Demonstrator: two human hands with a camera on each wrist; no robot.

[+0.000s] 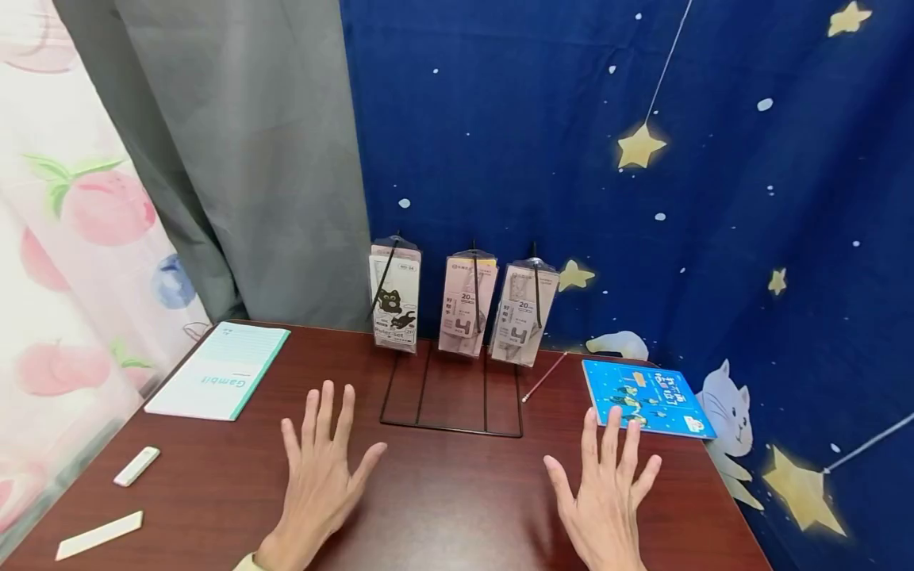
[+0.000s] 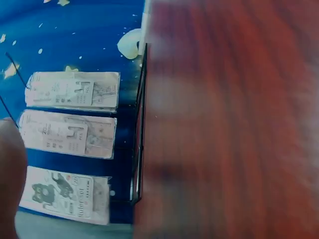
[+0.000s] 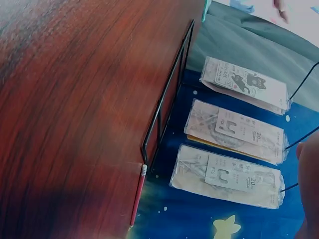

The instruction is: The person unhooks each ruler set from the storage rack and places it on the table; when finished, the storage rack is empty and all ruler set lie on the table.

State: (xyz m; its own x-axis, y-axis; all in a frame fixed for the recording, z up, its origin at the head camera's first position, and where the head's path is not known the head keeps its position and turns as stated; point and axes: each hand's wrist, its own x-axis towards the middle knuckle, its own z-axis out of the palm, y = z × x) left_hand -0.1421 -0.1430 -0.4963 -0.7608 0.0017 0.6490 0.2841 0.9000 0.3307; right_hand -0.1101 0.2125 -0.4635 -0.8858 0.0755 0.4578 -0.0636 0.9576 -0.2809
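My left hand (image 1: 319, 472) is spread over the near left part of the table, fingers straight, holding nothing. On the right my other hand, the right hand (image 1: 605, 492), is spread the same way and holds nothing. Beyond them a black wire rack (image 1: 450, 430) stands on the table. From its hooks hang three ruler set packs: a white one with black cats (image 1: 395, 305), a pink one in the middle (image 1: 467, 305) and a pale pink one on the right (image 1: 524, 313). Both wrist views show these packs and the rack, with only part of each hand at the edge.
A notebook (image 1: 217, 370) lies at the left back, with a white eraser-like block (image 1: 136, 466) and a pale flat strip (image 1: 100, 535) nearer. A dark red pencil (image 1: 545, 377) lies beside the rack. Right of it is a blue booklet (image 1: 646, 398). Curtains (image 1: 286, 159) hang behind the table.
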